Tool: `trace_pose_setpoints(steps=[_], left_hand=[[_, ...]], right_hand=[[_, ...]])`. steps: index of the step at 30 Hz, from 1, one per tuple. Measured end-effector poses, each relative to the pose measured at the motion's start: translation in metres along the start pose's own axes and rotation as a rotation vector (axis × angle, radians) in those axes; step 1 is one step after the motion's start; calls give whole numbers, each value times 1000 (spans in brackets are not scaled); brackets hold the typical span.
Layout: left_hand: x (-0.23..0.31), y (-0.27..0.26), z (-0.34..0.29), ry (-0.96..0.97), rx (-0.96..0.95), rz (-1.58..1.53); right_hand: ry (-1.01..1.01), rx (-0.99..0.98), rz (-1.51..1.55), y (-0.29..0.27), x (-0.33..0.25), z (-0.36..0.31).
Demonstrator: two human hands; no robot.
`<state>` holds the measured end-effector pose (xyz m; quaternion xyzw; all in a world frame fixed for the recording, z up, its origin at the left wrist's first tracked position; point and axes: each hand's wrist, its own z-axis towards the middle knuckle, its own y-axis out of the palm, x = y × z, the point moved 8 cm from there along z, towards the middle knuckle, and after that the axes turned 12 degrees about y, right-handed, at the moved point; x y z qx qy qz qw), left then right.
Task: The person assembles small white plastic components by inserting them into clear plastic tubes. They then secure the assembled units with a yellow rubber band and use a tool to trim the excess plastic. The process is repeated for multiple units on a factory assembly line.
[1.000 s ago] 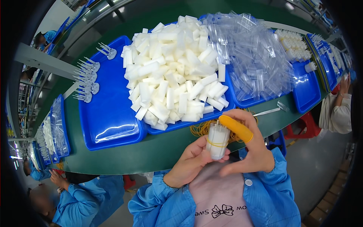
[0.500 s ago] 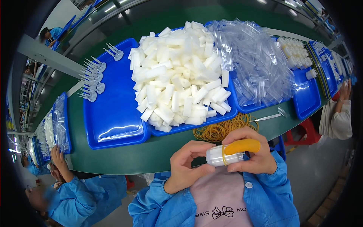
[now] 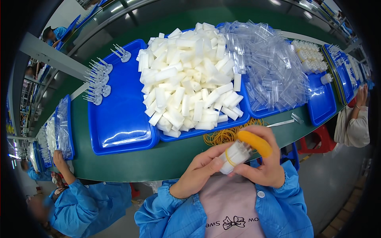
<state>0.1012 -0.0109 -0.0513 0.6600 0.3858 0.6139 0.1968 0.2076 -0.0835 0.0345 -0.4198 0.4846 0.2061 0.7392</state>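
Note:
In front of my chest I hold a short bundle of clear tubes with white filling (image 3: pixel 234 158), bound by a yellow rubber band. My left hand (image 3: pixel 202 170) closes on its left side with thumb and fingers. On the other side my right hand (image 3: pixel 268 168) grips it too; an orange-yellow finger cot (image 3: pixel 256 142) covers its index finger, which rests by the bundle's upper end. That end is slightly blurred. A heap of yellow rubber bands (image 3: pixel 219 137) lies on the table just beyond my hands.
Blue trays hold white foam sticks (image 3: pixel 190 79), clear plastic tubes (image 3: pixel 274 67) and yellowish-white bundles (image 3: pixel 309 55). White pronged clusters (image 3: pixel 97 81) stand in the left tray (image 3: pixel 123 115). Tweezers (image 3: pixel 281 123) lie near the front edge. A co-worker's blue sleeve (image 3: pixel 75 206) is at left.
The bundle has turned from lying nearly level to tilted, its upper end raised toward the right. My right index finger has swung from across the bundle to its upper end.

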Motion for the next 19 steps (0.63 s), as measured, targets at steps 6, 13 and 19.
trace_pose_setpoints(steps=[6,13,19], left_hand=[[-11,2,-1,-64,-60,-287],[-16,4,0,-80,-84,-337],[-25,2,1,-146,-34,-298]], right_hand=[[-99,0,-303,5,-20,-1],[-46,16,-284,10,-12,3],[-69,-59,-352,12,-3,1]])
